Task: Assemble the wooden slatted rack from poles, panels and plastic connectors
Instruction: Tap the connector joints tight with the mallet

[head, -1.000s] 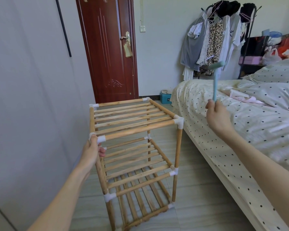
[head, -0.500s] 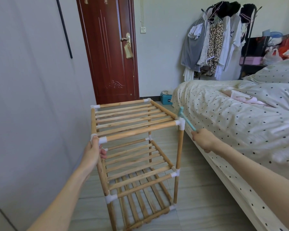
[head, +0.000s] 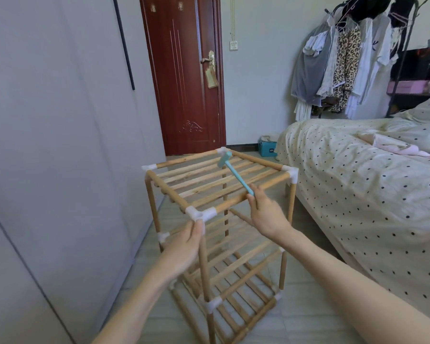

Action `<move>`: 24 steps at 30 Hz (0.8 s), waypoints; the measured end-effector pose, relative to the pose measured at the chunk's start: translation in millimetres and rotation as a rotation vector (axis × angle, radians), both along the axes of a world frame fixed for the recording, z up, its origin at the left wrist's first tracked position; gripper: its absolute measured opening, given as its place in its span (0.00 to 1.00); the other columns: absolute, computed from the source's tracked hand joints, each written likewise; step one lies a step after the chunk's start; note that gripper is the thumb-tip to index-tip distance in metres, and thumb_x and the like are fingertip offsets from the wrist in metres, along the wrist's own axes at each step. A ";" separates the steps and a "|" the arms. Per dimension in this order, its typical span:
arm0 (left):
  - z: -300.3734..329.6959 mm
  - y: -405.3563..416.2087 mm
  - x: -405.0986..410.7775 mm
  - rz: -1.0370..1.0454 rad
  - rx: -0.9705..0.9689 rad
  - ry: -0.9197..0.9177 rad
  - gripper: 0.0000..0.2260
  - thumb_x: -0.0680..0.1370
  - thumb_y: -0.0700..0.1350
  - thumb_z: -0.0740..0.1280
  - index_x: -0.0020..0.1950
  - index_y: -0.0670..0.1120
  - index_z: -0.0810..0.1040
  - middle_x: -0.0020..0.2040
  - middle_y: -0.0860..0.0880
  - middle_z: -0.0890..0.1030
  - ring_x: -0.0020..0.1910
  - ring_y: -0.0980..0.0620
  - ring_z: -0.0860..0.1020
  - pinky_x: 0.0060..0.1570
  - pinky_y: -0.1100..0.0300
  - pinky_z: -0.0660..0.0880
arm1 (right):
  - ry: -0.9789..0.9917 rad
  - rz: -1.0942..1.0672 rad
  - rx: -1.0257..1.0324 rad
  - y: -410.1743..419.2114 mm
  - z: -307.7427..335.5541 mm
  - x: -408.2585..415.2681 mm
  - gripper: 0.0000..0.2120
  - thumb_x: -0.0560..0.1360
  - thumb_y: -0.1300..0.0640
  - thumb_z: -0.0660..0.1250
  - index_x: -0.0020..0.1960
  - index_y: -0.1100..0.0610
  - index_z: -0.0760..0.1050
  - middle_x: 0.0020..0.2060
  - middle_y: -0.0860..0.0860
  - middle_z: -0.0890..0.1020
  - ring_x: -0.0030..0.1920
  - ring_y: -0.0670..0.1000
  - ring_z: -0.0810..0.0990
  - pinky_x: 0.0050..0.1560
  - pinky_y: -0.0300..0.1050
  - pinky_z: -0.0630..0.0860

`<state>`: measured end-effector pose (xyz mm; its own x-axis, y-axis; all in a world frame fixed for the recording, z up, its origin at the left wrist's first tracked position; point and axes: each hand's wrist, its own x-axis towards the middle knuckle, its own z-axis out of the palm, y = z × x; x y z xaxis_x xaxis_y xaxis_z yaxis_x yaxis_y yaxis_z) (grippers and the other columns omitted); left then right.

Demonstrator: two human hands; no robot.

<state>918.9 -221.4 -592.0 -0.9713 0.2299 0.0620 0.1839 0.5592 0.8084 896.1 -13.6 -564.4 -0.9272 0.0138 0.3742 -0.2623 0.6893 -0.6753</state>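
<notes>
The wooden slatted rack (head: 209,184) stands upright on the floor, three tiers joined by white plastic connectors (head: 200,214). My left hand (head: 184,247) grips the near front pole just below the top corner connector. My right hand (head: 266,214) grips the handle end of a small teal hammer (head: 233,172). The hammer's head lies over the top slats near the far back corner connector (head: 221,150).
A grey wardrobe wall (head: 60,145) runs close along the left. A bed (head: 370,194) with dotted bedding stands right beside the rack. A red door (head: 184,75), a blue box (head: 267,148) and a clothes rack (head: 345,58) are behind.
My right hand swung the hammer down from above the bed to the right front corner, then across over the top slats toward the back corner. The view moved closer; my left hand kept its hold.
</notes>
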 end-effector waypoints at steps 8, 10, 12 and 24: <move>35.9 51.8 -7.6 -0.107 -0.353 0.654 0.10 0.80 0.48 0.59 0.59 0.50 0.75 0.56 0.54 0.72 0.58 0.55 0.71 0.58 0.56 0.69 | -0.136 -0.160 -0.086 72.9 30.4 -14.2 0.16 0.83 0.53 0.50 0.58 0.61 0.72 0.40 0.53 0.75 0.40 0.53 0.73 0.40 0.44 0.67; 38.9 37.8 -24.3 -0.037 -0.549 0.702 0.17 0.80 0.52 0.58 0.68 0.52 0.69 0.65 0.51 0.67 0.66 0.51 0.64 0.66 0.54 0.63 | -0.106 -0.151 -0.112 76.9 27.2 -6.0 0.14 0.82 0.52 0.51 0.55 0.57 0.72 0.36 0.50 0.72 0.39 0.52 0.72 0.39 0.44 0.66; 39.6 19.1 -40.1 -0.056 -0.715 0.623 0.21 0.80 0.57 0.54 0.72 0.55 0.64 0.71 0.52 0.64 0.71 0.52 0.61 0.70 0.52 0.58 | -0.084 -0.134 -0.120 78.9 24.3 2.5 0.15 0.82 0.52 0.52 0.56 0.59 0.73 0.36 0.50 0.72 0.37 0.50 0.70 0.37 0.44 0.66; 20.0 45.2 -52.1 0.180 -0.884 0.632 0.21 0.80 0.59 0.45 0.65 0.55 0.70 0.62 0.54 0.74 0.58 0.49 0.73 0.54 0.54 0.64 | 0.239 -0.482 -0.039 104.0 45.5 15.6 0.14 0.82 0.55 0.50 0.56 0.61 0.71 0.42 0.54 0.76 0.41 0.58 0.74 0.41 0.50 0.71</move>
